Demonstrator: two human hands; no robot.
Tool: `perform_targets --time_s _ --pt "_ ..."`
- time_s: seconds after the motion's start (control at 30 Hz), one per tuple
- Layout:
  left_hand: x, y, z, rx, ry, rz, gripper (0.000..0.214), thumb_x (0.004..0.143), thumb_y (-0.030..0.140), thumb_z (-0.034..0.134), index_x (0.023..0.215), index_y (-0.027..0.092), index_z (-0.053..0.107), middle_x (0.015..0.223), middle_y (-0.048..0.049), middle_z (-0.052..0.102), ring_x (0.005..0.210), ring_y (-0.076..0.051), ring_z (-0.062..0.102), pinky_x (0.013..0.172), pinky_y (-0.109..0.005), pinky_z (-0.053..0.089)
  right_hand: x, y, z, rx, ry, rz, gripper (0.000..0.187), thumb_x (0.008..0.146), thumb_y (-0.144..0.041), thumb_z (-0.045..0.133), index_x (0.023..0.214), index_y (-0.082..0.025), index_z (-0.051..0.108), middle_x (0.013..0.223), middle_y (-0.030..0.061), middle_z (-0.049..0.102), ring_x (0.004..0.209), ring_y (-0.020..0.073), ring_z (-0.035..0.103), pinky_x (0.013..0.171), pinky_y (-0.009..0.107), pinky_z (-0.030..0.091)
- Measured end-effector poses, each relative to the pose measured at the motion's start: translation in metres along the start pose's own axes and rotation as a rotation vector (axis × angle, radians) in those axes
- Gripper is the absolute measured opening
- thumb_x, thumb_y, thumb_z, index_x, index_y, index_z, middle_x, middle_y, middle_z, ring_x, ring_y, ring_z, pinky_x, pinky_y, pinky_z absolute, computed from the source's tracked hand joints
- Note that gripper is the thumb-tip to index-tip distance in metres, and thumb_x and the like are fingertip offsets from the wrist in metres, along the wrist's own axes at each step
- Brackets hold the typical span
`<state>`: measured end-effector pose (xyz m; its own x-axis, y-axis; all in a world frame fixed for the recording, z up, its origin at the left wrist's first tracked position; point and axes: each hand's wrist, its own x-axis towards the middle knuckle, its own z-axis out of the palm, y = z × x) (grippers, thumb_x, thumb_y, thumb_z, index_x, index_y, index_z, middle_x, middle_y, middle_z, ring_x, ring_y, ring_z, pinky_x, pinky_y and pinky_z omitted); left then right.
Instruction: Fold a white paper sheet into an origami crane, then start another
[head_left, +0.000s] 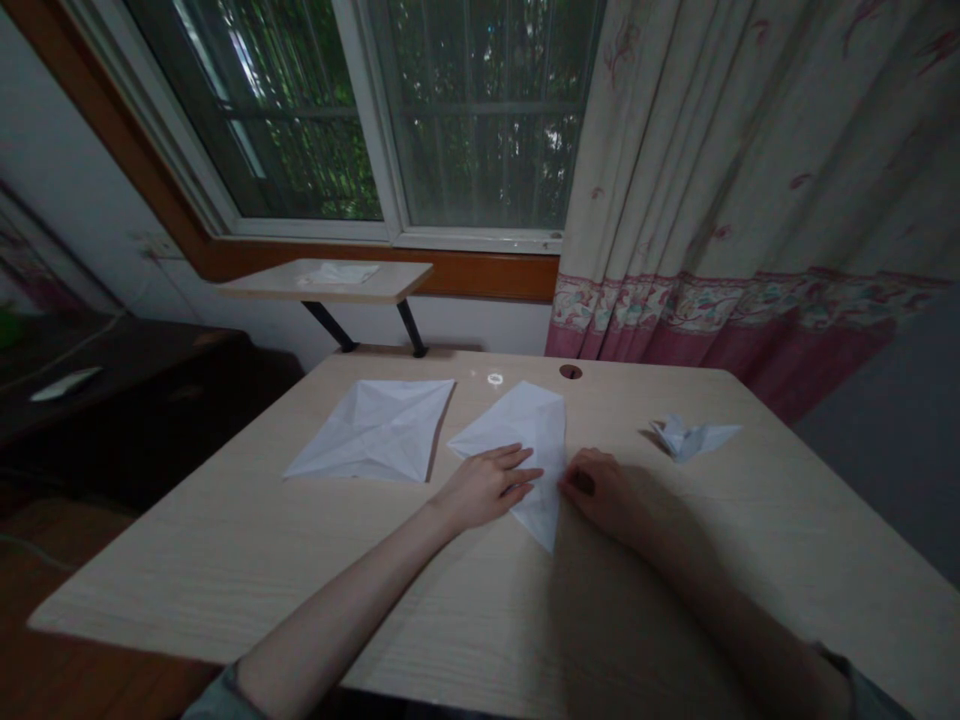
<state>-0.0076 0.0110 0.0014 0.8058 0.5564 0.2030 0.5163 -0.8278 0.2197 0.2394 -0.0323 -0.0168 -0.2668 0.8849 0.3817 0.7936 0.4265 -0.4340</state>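
Head view: left hand (486, 489), flat with fingers slightly spread, presses a folded white paper sheet (531, 430), its long axis running toward the person. Right hand (600, 490), curled, meets the sheet's right edge, any pinch unclear. Creased paper square (371, 430) lies left of the left hand; small paper figure (694, 438) sits beyond the right hand on the pale wood desk (225, 570).

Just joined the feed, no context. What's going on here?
A person's left hand rests on a folded white paper sheet on a pale wood desk, with the right hand at its edge. A creased, opened-out white paper sheet lies to the left, and a small folded white paper figure to the right.
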Motion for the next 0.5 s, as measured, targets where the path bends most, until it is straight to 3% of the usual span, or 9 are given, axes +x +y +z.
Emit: perform_targets --time_s 0.5 --pt "-0.0007 -0.0016 0.0022 -0.019 0.012 -0.014 0.034 0.102 0.027 0.053 0.133 0.028 0.067 0.148 -0.0060 0.057 0.139 -0.025 0.053 0.114 -0.041 0.046 -0.0029 -0.0103 -0.0066 0.077 -0.113 -0.030 0.011 0.077 -0.011 0.059 0.073 -0.022 0.057 0.078 0.0024 0.065 0.076 0.0192 0.059 0.073 0.031 0.046"
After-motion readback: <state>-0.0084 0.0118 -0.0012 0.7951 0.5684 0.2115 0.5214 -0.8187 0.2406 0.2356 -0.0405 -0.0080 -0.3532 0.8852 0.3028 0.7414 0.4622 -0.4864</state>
